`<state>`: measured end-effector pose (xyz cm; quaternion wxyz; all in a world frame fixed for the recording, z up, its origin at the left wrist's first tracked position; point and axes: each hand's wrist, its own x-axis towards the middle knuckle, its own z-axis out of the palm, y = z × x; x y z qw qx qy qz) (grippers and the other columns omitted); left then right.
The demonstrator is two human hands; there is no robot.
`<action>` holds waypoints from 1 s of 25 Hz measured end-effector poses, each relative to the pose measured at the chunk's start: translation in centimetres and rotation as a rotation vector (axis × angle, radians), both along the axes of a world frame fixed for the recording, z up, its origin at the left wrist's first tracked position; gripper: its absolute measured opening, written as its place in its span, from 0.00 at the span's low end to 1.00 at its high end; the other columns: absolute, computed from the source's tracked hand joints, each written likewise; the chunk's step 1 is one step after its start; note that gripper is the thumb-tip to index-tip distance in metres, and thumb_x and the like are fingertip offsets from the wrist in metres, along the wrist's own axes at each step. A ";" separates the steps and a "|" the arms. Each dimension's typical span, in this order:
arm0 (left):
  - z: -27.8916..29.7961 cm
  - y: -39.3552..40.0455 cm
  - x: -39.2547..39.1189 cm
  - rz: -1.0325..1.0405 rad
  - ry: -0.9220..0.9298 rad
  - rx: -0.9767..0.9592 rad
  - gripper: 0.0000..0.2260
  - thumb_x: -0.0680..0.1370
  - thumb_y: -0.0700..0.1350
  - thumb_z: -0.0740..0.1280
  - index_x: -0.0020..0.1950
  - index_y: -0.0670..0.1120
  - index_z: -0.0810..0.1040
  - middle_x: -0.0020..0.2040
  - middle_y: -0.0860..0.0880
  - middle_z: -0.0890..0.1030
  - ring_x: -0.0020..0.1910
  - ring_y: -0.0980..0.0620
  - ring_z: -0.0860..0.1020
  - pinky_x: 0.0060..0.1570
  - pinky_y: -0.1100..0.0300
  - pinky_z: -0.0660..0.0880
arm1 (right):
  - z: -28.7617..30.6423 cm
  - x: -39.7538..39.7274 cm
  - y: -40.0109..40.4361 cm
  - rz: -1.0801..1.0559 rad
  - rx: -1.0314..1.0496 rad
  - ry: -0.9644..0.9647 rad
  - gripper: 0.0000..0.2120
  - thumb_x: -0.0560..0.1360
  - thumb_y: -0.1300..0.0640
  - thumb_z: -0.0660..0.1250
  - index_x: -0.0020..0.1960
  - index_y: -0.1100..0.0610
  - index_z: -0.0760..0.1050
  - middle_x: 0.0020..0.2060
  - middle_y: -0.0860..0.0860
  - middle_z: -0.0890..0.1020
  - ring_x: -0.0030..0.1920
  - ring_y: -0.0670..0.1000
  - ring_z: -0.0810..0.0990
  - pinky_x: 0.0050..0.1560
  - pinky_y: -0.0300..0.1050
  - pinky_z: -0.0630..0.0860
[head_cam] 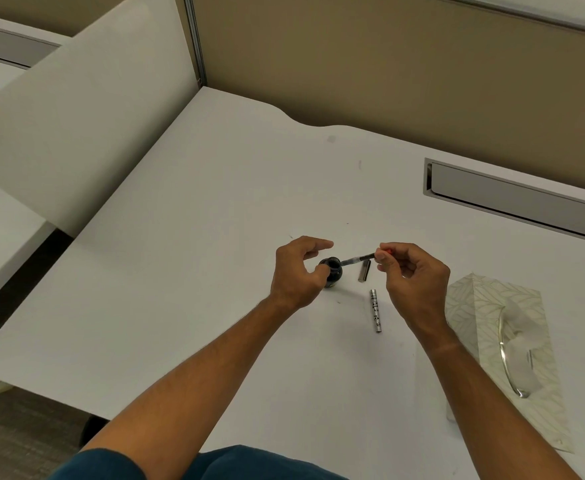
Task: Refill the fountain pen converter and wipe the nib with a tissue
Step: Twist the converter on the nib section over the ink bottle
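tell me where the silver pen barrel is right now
In the head view, the silver pen barrel lies on the desk, between the forearms, just right of the ink bottle.

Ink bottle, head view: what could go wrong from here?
1. The small dark glass ink bottle is open and steadied only by the left hand; the slanted pen section with clear converter could lever it over onto the white desk.
2. The right hand twists the converter's end; ink may drip.
3. The patterned tissue pack lies beyond the right arm, slowing cleanup.
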<state>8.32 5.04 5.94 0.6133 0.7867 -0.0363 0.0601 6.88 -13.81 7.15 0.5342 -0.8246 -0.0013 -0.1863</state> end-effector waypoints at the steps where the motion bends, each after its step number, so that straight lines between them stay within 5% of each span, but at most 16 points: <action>1: 0.1 0.0 0.0 -0.003 0.001 0.000 0.19 0.64 0.39 0.64 0.53 0.40 0.83 0.50 0.48 0.84 0.52 0.51 0.81 0.55 0.58 0.79 | 0.1 0.0 0.0 -0.003 0.008 0.000 0.08 0.75 0.59 0.73 0.49 0.46 0.81 0.40 0.36 0.85 0.41 0.46 0.86 0.45 0.43 0.84; 19: 0.0 -0.1 0.0 0.005 0.035 -0.025 0.19 0.64 0.39 0.64 0.53 0.39 0.83 0.51 0.45 0.84 0.53 0.50 0.81 0.56 0.56 0.79 | 1.1 -0.2 0.4 -0.042 0.069 0.020 0.09 0.74 0.56 0.74 0.45 0.42 0.80 0.37 0.36 0.85 0.38 0.44 0.86 0.41 0.37 0.82; 25: 0.2 -0.1 0.2 0.000 0.057 -0.054 0.19 0.64 0.39 0.64 0.54 0.40 0.83 0.51 0.46 0.84 0.53 0.51 0.81 0.56 0.59 0.78 | 0.9 -0.2 0.2 -0.077 0.168 0.052 0.05 0.73 0.57 0.75 0.45 0.47 0.82 0.37 0.42 0.86 0.38 0.46 0.86 0.40 0.37 0.82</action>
